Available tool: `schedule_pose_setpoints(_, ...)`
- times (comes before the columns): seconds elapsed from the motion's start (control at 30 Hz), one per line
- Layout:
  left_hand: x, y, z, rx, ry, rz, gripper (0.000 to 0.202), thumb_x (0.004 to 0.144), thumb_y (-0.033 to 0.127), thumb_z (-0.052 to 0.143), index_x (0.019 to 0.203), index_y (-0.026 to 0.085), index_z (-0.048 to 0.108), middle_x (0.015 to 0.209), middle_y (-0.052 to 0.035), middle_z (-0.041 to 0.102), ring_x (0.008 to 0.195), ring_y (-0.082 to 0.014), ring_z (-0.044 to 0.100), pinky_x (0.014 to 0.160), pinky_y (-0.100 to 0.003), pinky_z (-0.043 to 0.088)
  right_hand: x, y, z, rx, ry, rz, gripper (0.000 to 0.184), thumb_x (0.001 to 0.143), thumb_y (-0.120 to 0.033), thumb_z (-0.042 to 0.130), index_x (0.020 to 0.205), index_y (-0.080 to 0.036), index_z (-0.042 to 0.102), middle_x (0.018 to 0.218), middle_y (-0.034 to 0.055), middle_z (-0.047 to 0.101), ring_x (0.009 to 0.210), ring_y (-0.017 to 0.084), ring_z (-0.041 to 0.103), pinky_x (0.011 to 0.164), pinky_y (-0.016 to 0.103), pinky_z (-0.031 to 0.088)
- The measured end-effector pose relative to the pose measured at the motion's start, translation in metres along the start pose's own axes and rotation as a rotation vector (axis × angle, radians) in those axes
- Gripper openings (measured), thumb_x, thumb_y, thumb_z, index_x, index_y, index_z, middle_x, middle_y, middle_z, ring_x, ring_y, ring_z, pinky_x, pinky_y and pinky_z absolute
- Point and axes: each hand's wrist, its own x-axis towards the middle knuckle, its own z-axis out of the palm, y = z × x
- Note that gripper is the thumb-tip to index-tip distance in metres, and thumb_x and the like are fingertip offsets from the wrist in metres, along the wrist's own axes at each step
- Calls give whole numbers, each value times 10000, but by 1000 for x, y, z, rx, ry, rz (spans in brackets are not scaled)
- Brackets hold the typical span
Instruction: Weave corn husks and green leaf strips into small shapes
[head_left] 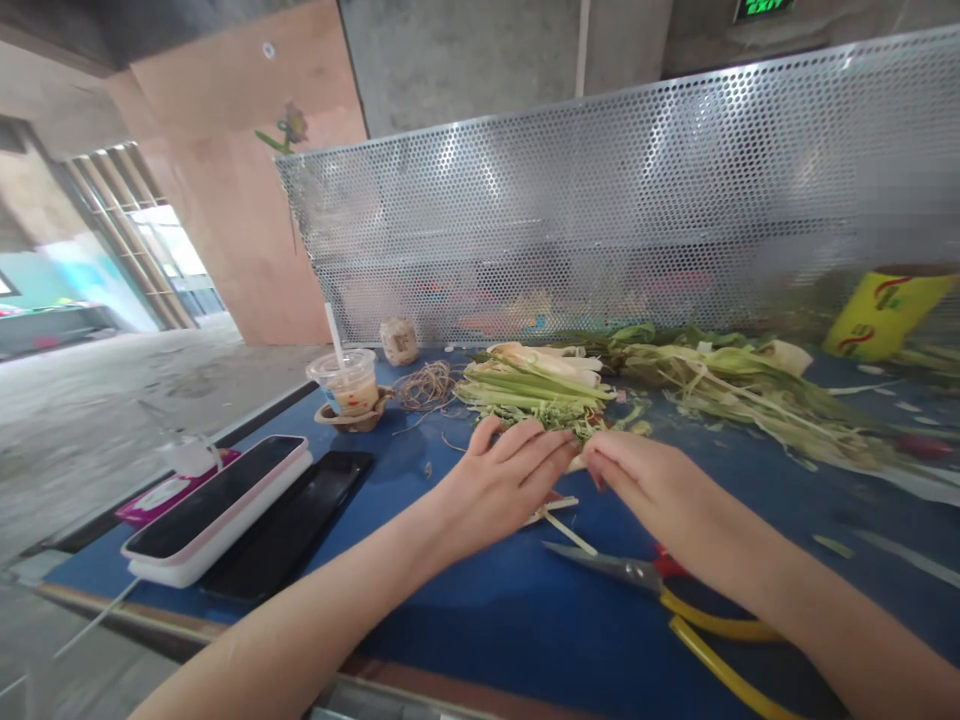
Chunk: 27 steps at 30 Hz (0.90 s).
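My left hand (514, 465) and my right hand (637, 465) meet over the middle of the blue table. Both have their fingers closed around a small pale piece of corn husk (576, 463), mostly hidden by the fingers. Thin pale husk strips (570, 530) show just beneath them, near my left hand. Below my right forearm lie open scissors (637, 572) with yellow handles, blades pointing left. Right behind the hands is a bundle of green and cream husk strips (536, 385), with small shredded green bits along its near side.
Loose husks (720, 385) spread to the right, near a yellow roll (889, 312). Tangled twine (426, 385) and a drink cup with straw (345, 385) stand left of the bundle. Two phones (217, 495) (289, 525) lie at left. A perforated metal screen (570, 200) borders the table's back.
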Motion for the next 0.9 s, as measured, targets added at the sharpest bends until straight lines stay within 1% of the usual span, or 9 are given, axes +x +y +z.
schedule_pose_setpoints(0.1,-10,-11,6,17,-90,164,398,830,218,441,1224,267,441,1297,9,473,1180,-222,367,976,-459,199,4,14,-4,-61,75,53,285,885,-311,297,630,-213,377,585,-18,461,540,124,453,500,239,326)
schedule_pose_setpoints(0.23,-18,-21,17,117,55,285,238,852,157,426,875,268,635,1007,45,663,1136,-144,414,1024,-449,22,8,22,-9,-74,151,102,287,884,-320,284,632,-214,372,577,-22,445,528,122,447,495,237,309)
schedule_pose_setpoints(0.3,-18,-25,20,131,101,210,247,855,142,430,794,253,642,841,46,693,1081,-132,461,1015,-434,27,10,23,-11,-27,179,118,296,890,-322,277,632,-213,374,553,-32,422,509,114,428,497,233,304)
schedule_pose_setpoints(0.47,-19,-31,26,151,-50,56,330,836,94,447,1120,233,543,882,-12,683,979,-174,529,925,-426,168,12,26,-10,83,203,153,326,897,-362,272,628,-209,375,535,-43,383,488,102,392,502,233,297)
schedule_pose_setpoints(0.57,-21,-34,28,117,-95,64,273,802,55,471,982,201,616,697,-6,667,913,-187,556,881,-422,216,13,28,-9,139,185,164,331,895,-380,280,632,-207,380,544,-41,377,497,104,382,508,241,297)
schedule_pose_setpoints(0.63,-19,-34,24,-11,-91,-28,242,797,57,474,906,204,632,714,-6,666,929,-184,559,868,-412,249,13,28,-9,222,177,167,338,895,-397,282,637,-206,386,552,-39,371,499,104,374,509,246,300)
schedule_pose_setpoints(0.77,-11,-32,4,-398,23,-552,176,846,190,440,870,204,614,935,-25,668,900,-169,581,829,-391,330,12,25,-9,514,238,138,340,886,-436,304,666,-208,426,637,-18,439,568,111,423,564,248,359)
schedule_pose_setpoints(0.83,-7,-28,-3,-593,39,-682,178,842,237,444,867,191,614,901,-28,677,793,-152,600,799,-353,375,10,23,-7,569,229,162,305,873,-446,342,774,-216,515,745,5,513,660,125,480,642,260,394)
schedule_pose_setpoints(0.9,-6,-24,-4,-695,43,-739,185,834,258,451,862,184,618,853,-21,684,750,-146,602,780,-320,393,8,19,-3,563,103,204,309,861,-454,368,957,-230,558,846,26,554,733,143,515,701,282,408)
